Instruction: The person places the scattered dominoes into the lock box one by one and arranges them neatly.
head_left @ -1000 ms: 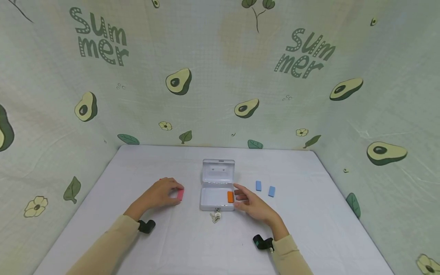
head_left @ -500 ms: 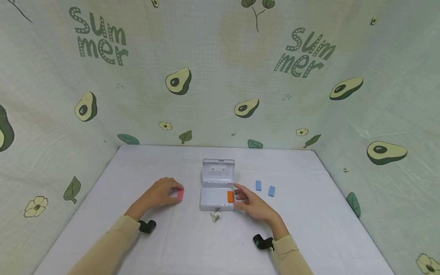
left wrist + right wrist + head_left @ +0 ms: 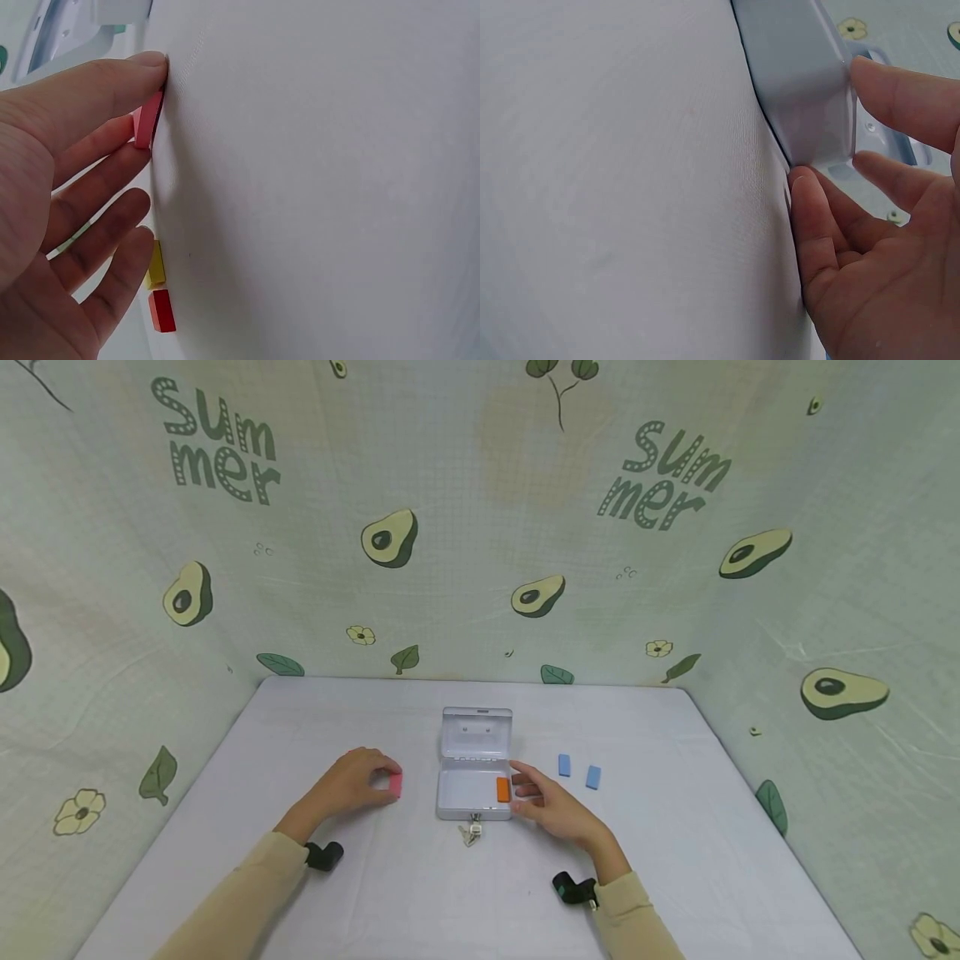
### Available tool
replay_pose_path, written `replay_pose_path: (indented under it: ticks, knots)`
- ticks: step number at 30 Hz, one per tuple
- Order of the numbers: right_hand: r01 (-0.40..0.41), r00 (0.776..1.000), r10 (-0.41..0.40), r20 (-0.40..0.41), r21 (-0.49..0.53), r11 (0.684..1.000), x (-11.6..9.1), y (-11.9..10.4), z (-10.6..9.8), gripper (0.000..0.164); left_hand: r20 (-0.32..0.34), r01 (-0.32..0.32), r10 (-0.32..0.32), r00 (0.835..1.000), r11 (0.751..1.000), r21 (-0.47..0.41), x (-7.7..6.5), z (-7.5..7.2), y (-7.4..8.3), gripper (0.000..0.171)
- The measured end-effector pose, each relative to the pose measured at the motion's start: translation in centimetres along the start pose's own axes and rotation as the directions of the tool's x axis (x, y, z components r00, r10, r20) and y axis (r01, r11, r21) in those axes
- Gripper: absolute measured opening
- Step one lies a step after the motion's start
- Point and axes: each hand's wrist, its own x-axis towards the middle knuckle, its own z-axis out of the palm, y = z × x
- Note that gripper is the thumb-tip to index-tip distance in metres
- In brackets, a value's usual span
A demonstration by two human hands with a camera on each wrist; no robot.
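Note:
My left hand (image 3: 352, 781) pinches a small pink block (image 3: 395, 785) at the table, left of the metal box. In the left wrist view the thumb is on the near end of the pink block (image 3: 147, 120) and the fingertips at its far end. The grey cash box (image 3: 467, 793) stands with its lid (image 3: 477, 732) raised, and an orange block (image 3: 503, 789) lies inside by the right wall. My right hand (image 3: 555, 806) rests against that side of the box, fingers loosely extended. In the right wrist view the thumb is at the rim of the box (image 3: 802, 82).
Keys (image 3: 471, 833) hang from the lock at the front of the box. Two blue blocks, one nearer (image 3: 593, 777) and one farther (image 3: 564, 765), lie to its right. A yellow block (image 3: 156, 266) and a red block (image 3: 163, 310) lie beyond the left hand's fingers.
The pink block has turned from a slight slant to nearly straight and shifted a little right, with my left hand on it. The right hand and the box have stayed put.

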Motion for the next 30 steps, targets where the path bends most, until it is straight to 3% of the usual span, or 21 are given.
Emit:
replay_pose_path:
  ticks: [22,30]
  knots:
    - [-0.002,1.0,0.002,0.007,-0.021,1.0,0.1,0.3,0.1,0.073,-0.018,0.096,-0.096,0.995,0.995,0.002,1.2,0.2,2.5,0.037]
    - [0.002,1.0,-0.002,0.006,-0.006,1.0,0.1,0.2,0.0,0.072,-0.039,0.055,-0.054,0.998,0.998,0.018,2.1,0.2,3.9,0.037]
